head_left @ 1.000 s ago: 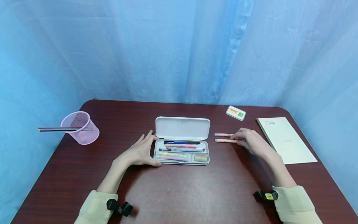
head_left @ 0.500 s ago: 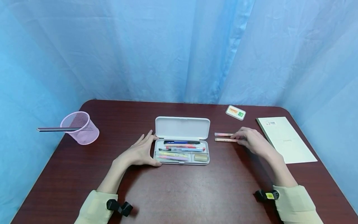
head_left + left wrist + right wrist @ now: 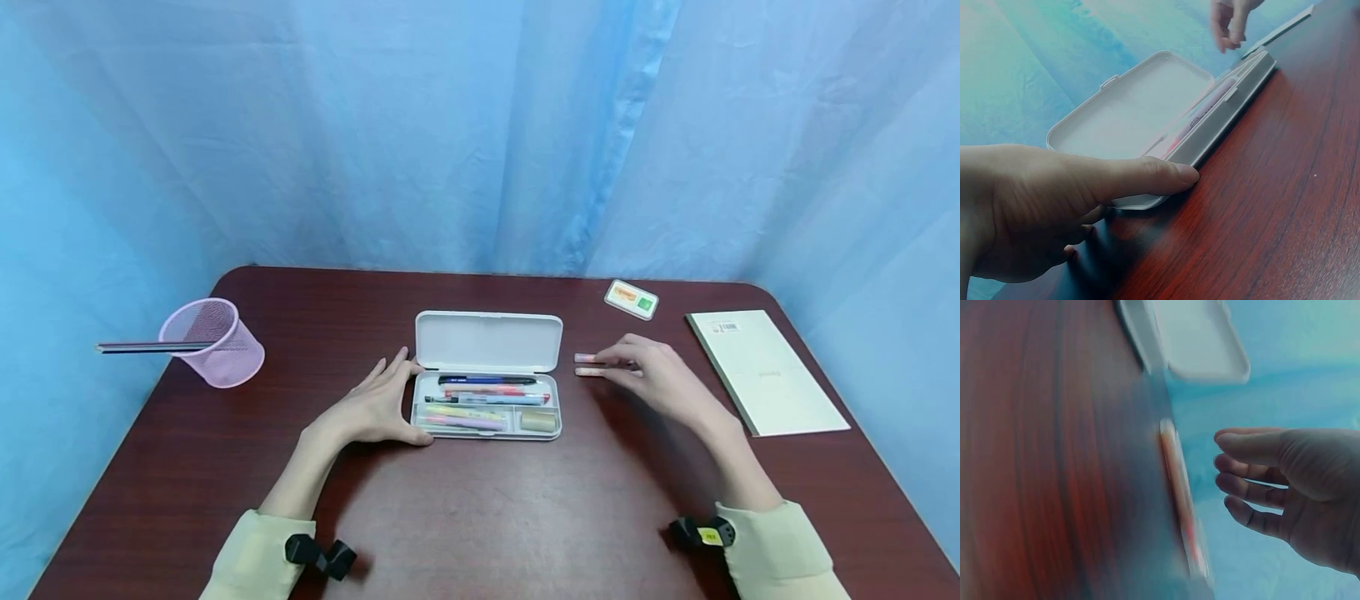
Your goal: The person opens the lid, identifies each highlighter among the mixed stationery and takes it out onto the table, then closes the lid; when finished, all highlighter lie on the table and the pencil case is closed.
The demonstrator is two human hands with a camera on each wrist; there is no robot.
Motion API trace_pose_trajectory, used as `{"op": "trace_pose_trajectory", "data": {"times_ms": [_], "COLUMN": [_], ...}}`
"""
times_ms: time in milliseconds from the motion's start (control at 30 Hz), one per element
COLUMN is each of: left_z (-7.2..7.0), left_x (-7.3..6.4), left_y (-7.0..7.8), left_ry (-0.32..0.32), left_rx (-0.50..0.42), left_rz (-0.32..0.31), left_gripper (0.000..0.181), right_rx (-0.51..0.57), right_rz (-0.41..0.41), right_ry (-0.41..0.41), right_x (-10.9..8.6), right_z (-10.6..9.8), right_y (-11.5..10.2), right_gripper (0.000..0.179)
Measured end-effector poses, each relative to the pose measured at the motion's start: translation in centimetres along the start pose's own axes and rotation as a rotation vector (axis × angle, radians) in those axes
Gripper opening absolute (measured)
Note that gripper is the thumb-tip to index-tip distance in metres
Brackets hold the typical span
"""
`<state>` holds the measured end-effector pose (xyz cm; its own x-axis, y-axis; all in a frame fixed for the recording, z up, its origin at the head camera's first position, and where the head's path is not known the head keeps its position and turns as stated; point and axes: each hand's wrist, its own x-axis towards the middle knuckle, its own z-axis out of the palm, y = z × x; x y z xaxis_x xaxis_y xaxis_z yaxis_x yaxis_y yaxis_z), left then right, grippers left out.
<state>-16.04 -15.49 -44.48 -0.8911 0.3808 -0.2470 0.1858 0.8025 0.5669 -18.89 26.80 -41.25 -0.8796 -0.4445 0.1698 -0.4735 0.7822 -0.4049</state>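
Note:
A white pencil case (image 3: 486, 439) lies with its lid raised, holding several pens (image 3: 487, 400) and a beige block-like piece (image 3: 537, 422) in a small compartment. My left hand (image 3: 367, 408) rests against its left end, fingers spread and fairly straight. In the left wrist view the thumb (image 3: 1160, 176) touches the case's front corner. My right hand (image 3: 656, 375) hovers over two slim pale pens (image 3: 586, 358) right of the case, covering much of them. The right wrist view has that hand's fingers apart from a blurred pen (image 3: 1179, 481), with nothing between them.
A pink mesh pen cup (image 3: 225, 354) tilts at the far left, with dark thin sticks (image 3: 153, 347) poking out. A small white box (image 3: 632, 300) with orange and green patches lies at the back right. A pale notebook (image 3: 767, 375) lies at the right edge of the table.
My right hand has shifted left and its fingertips have come away from the two pens, which it covers more in the head view. The left hand and the case stay put.

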Motion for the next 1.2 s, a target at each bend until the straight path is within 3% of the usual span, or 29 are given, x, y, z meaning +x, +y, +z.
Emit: {"op": "trace_pose_trajectory", "data": {"times_ms": [233,467,700,1200], "left_z": [-0.1,-0.3,-0.2,-0.2], "left_x": [0.0,0.0,0.0,-0.2], "left_y": [-0.2,-0.1,0.0,-0.2], "left_ry": [0.003,0.007,0.004,-0.002], "left_rx": [0.010,0.004,0.012,0.010], "left_rz": [0.003,-0.001,0.001,-0.005], "left_gripper": [0.101,0.099,0.099,0.101], "right_rx": [0.104,0.088,0.106,0.085], "right_rz": [-0.069,-0.088,-0.127,-0.133], "right_ry": [-0.073,-0.168,-0.194,-0.241], "right_x": [1.8,3.3,3.8,3.6], "right_z": [2.0,4.2,5.1,5.4], "right_y": [-5.1,-8.5,-9.2,-9.0], "right_gripper": [0.031,0.035,0.034,0.023]}}
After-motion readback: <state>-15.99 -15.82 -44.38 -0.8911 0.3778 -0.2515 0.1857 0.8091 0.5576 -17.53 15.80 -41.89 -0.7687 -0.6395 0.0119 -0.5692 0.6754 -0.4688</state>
